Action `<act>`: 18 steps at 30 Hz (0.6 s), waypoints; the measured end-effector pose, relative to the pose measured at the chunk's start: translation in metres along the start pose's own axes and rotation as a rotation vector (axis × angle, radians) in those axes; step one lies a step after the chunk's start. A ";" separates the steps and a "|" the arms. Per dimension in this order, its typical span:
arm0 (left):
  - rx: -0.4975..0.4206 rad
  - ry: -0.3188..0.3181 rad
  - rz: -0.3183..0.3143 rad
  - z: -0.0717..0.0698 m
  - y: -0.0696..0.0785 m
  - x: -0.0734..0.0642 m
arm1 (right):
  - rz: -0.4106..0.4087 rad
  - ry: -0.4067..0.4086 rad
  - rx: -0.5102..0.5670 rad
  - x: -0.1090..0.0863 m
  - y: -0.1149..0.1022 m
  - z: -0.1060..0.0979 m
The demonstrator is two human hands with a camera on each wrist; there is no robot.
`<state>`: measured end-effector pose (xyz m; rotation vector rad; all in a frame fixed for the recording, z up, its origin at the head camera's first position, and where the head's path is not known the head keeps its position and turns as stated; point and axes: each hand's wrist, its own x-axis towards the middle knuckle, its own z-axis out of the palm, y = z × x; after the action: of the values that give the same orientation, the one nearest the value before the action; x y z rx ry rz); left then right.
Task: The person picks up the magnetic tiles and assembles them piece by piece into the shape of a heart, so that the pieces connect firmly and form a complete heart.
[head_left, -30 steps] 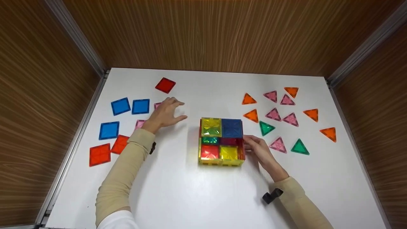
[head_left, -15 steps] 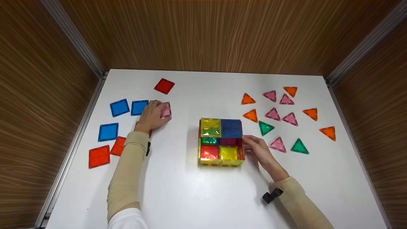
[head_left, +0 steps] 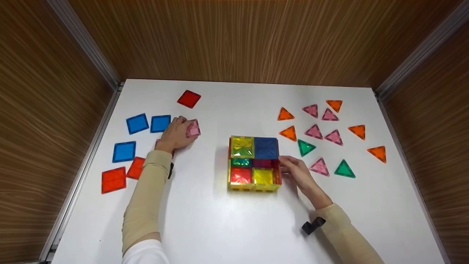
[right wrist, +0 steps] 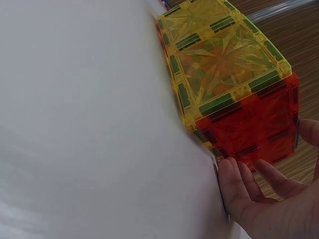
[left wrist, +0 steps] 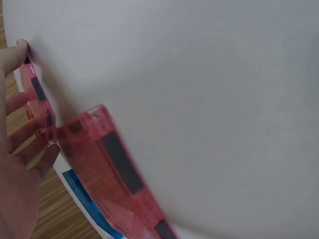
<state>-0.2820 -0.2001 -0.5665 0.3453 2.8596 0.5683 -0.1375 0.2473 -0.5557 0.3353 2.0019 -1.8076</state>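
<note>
My left hand pinches a pink square magnetic tile by its edges; in the left wrist view the thumb is at one end and the fingers at the other of this pink tile. Another pink square tile lies close by, mostly hidden under the left wrist in the head view. At the middle of the table stands a box of magnetic tiles, its back top covered by yellow and blue squares and its front half uncovered. My right hand rests its fingertips against the box's red side wall.
Blue squares and red squares lie to the left on the white table. A dark red square lies farther back. Several orange triangles, pink triangles and green triangles are spread on the right.
My left hand has moved left onto the pink square, gripped it, and shifted it slightly right. My right hand stays at the box's side.
</note>
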 end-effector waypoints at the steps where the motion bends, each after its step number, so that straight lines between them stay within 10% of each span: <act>1: 0.003 -0.007 0.011 0.000 0.001 -0.001 | 0.001 0.000 0.002 0.000 0.000 0.000; 18: -0.033 0.077 0.182 0.003 0.035 -0.031 | 0.003 0.004 0.056 -0.003 0.002 0.004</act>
<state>-0.2455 -0.1758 -0.5510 0.5954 2.9071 0.6752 -0.1332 0.2442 -0.5559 0.3593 1.9551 -1.8655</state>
